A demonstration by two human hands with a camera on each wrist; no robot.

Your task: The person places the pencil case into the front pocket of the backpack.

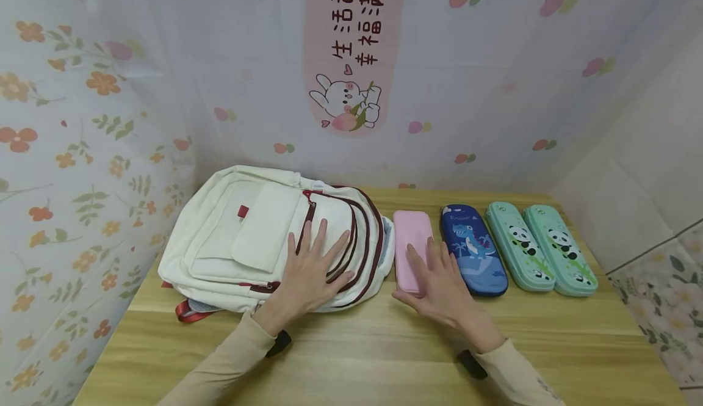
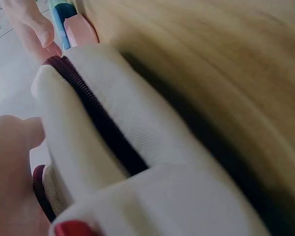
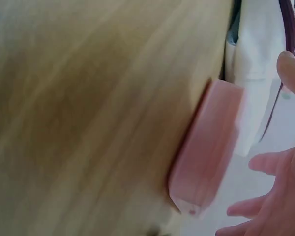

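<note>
Nearest me, my cream sleeves reach across a light wood-grain table, a small black piece under my left wrist and another under my right.

My left hand lies spread over a cream-white fabric backpack with maroon zip trim. Its fingers fan out instead of curling round anything, an arrangement that would suit steadying a soft, bulging bag, though I cannot tell how hard I press. The backpack lies flat with its flap and zipped pockets upward, which leaves them within easy reach.

My right hand is over the lower part of a pink, smooth, oblong case, fingers splayed and gripping nothing. Whether the fingertips touch its lid I cannot tell — the right wrist view shows them fanned out with the case beyond. The case sits on the table just beside the backpack, so one arm can cover each.

Rightward from there, a dark blue rounded case with a dinosaur picture and two mint-green panda cases lie side by side, pictures up, the green pair closest together. All run roughly the same way, perhaps so each can be picked out separately.

Farthest off, behind the table, hangs a pale fruit-print cloth with a cartoon rabbit.
</note>
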